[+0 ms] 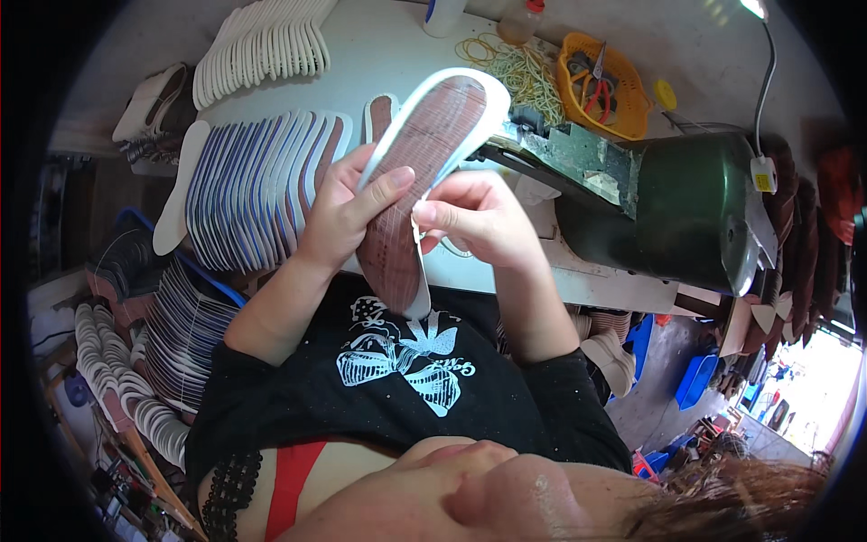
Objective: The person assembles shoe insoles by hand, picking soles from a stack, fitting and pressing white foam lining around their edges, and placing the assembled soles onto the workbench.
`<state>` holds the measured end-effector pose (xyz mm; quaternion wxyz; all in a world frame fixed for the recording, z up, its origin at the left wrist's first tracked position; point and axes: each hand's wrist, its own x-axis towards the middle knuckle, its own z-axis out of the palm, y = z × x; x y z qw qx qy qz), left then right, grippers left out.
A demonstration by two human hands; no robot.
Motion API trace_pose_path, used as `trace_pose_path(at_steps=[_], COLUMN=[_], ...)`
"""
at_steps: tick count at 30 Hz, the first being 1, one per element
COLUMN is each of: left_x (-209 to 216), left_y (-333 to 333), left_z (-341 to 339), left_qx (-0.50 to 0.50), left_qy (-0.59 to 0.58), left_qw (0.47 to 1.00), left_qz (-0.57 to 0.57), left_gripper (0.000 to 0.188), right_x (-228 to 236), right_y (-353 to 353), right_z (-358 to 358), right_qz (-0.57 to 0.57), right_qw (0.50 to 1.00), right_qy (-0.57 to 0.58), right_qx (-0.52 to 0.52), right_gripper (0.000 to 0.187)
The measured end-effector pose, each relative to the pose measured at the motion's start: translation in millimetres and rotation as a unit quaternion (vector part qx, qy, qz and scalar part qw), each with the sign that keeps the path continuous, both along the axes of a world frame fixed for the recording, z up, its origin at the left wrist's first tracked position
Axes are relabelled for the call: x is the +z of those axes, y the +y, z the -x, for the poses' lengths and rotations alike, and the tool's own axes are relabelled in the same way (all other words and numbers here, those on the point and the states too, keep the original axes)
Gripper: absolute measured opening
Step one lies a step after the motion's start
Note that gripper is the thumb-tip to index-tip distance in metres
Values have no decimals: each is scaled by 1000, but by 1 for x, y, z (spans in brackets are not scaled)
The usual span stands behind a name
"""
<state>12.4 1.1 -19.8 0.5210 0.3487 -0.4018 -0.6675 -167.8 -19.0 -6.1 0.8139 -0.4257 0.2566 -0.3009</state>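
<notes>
A brown shoe insole point(432, 126) with a white rim is held up at a slant above the table, its wide end pointing away. My left hand point(348, 210) grips it around the middle, thumb lying across the brown face. At the insole's right edge, my right hand point(476, 217) has thumb and fingers closed in a pinch on the white edging. What lies behind those fingertips is hidden. Just beyond my left hand, a smaller-looking brown piece with a white rim point(381, 110) rests on the table.
Long rows of insoles point(262, 185) and white soles point(262, 50) stand on the table point(379, 45) at left. A dark green sewing machine point(695, 203) is at right. Behind it sit yellowish cords point(524, 77) and an orange basket point(632, 104) with scissors. More stacks point(185, 330) lie lower left.
</notes>
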Motion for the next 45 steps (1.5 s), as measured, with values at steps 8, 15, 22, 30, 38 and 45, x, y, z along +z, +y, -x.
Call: trace_pose_path(at_steps=[8, 15, 22, 30, 38, 45], left_x=[6, 13, 17, 8, -14, -3], left_y=[-26, -28, -37, -84, -106, -112], left_z=[-3, 18, 35, 35, 59, 72], left_qx=[-59, -79, 87, 17, 22, 28], left_qy=[-267, -56, -167, -86, -206, -189], left_qw=[958, 994, 973, 996, 977, 981], left_qz=[92, 42, 132, 2, 45, 16], left_gripper=[40, 42, 33, 30, 34, 29], right_x=[3, 9, 8, -23, -21, -18], right_y=[0, -6, 4, 19, 30, 41], right_z=[16, 30, 21, 31, 30, 29], right_qz=[185, 1, 313, 75, -4, -99], right_qw=[955, 998, 875, 970, 946, 960], right_qy=[229, 52, 336, 135, 94, 45], right_qx=[-42, 34, -154, -189, -309, -258], right_gripper=[21, 17, 22, 23, 21, 25])
